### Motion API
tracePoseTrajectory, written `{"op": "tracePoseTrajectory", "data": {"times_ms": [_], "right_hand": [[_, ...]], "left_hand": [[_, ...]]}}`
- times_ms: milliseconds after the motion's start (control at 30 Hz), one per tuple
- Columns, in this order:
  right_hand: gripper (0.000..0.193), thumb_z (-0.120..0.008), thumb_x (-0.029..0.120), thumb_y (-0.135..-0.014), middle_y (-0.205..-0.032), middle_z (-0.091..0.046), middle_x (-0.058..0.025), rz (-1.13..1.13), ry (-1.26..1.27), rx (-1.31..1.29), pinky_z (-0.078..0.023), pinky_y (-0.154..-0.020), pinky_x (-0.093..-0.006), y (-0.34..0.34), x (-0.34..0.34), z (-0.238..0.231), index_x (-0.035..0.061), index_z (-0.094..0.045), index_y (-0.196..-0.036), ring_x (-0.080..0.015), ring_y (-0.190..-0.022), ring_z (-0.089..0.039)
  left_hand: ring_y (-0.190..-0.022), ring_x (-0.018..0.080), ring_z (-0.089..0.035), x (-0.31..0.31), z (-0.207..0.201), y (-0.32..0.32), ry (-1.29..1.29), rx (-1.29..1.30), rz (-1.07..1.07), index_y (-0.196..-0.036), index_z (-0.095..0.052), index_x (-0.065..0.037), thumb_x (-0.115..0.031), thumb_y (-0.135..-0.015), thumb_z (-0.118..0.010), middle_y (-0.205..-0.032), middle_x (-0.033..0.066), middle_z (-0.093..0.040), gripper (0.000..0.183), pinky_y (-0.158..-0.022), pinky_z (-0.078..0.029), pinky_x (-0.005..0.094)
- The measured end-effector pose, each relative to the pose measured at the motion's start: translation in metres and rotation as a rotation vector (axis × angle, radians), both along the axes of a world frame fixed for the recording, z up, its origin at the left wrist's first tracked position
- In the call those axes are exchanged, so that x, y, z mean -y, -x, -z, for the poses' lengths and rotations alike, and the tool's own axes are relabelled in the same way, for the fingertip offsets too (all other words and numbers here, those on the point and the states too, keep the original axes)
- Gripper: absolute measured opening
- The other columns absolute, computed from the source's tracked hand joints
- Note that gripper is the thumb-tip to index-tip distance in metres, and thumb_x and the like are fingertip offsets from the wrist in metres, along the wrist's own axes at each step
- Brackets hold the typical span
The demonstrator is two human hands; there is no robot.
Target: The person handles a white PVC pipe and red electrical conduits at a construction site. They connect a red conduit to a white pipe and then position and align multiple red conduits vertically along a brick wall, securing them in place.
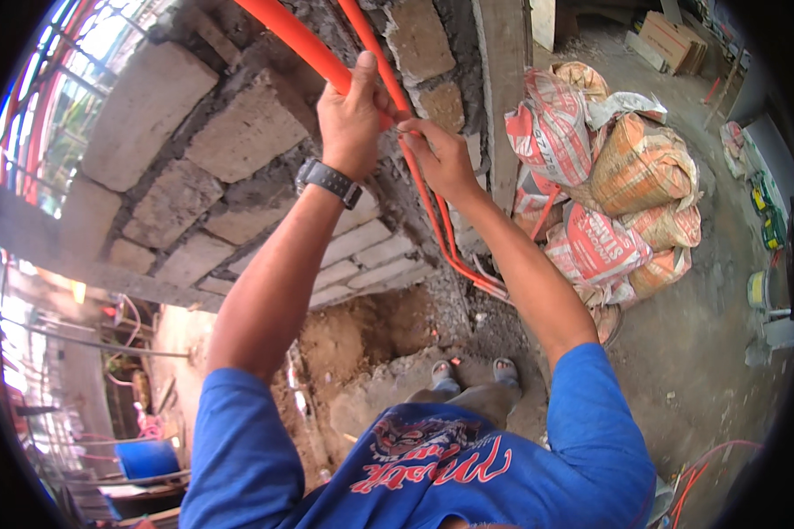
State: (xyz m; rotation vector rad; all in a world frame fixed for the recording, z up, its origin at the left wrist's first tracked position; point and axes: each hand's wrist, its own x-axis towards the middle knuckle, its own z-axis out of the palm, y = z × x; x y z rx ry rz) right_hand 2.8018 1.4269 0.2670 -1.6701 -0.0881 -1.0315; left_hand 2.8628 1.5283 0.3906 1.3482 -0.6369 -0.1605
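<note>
A thick orange pipe (295, 40) slants down from the top edge against the block wall. My left hand (351, 123), with a dark watch (329, 182) on its wrist, is wrapped around the pipe's lower part, thumb pointing up along it. Close beside it, my right hand (443, 163) is closed, thumb and fingers pinched together at the lower end of the pipe. What sits between those fingertips is too small to make out. A thinner orange pipe (375, 53) passes behind my hands. Below them, thin orange tubing (439, 231) runs down the wall and bends near the ground.
Stacked grey blocks (249, 123) with rough mortar form the wall in front. Filled sacks (640, 167) are piled on the right. A flattened cardboard box (666, 42) lies far right. Broken earth (362, 339) surrounds my feet (505, 370). A blue bucket (147, 458) stands lower left.
</note>
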Motion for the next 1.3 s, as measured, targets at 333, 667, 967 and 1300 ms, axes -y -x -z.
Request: {"op": "tracePoseTrajectory", "data": {"times_ms": [333,667,967,1300], "right_hand": [[0.005,-0.069,0.002,-0.092,-0.082,-0.074,-0.0132,0.081,-0.045,0.082,-0.055,-0.067,-0.0301,-0.02,-0.009,-0.01,-0.0003,-0.068,-0.096,-0.0145,-0.075,-0.073],[0.019,-0.069,-0.003,-0.09,-0.108,-0.074,-0.0118,-0.149,-0.164,0.099,-0.055,-0.09,-0.0325,-0.041,-0.005,-0.003,-0.0026,-0.064,-0.108,-0.0173,-0.105,-0.071],[0.024,-0.058,0.016,-0.102,-0.107,-0.074,-0.0154,-0.028,0.076,-0.149,-0.055,-0.082,-0.0357,-0.077,0.007,0.053,0.0025,-0.067,-0.12,-0.0243,-0.096,-0.072],[0.017,-0.061,0.01,-0.099,-0.09,-0.075,-0.0153,-0.027,-0.013,-0.08,-0.056,-0.073,-0.0335,-0.082,-0.014,0.044,-0.0018,-0.067,-0.109,-0.0226,-0.085,-0.075]], "left_hand": [[-0.063,0.0167,-0.056,0.007,-0.002,-0.019,0.103,0.089,0.043,-0.083,-0.05,-0.005,-0.041,-0.101,-0.063,-0.07,0.0059,-0.053,0.042,-0.061,-0.061,0.0411],[-0.055,0.0125,-0.06,0.007,0.015,-0.031,0.05,0.117,-0.043,-0.08,-0.059,-0.004,-0.044,-0.097,-0.069,-0.062,0.0033,-0.058,0.044,-0.051,-0.047,0.0274],[-0.059,0.0132,-0.06,0.002,0.01,-0.038,0.032,0.058,0.037,-0.082,-0.056,-0.004,-0.044,-0.098,-0.068,-0.064,0.0037,-0.056,0.045,-0.056,-0.057,0.0326],[-0.063,0.0132,-0.059,0.001,0.036,-0.079,0.012,0.169,0.031,-0.081,-0.052,-0.005,-0.041,-0.099,-0.067,-0.068,0.004,-0.055,0.043,-0.061,-0.059,0.0353]]}}
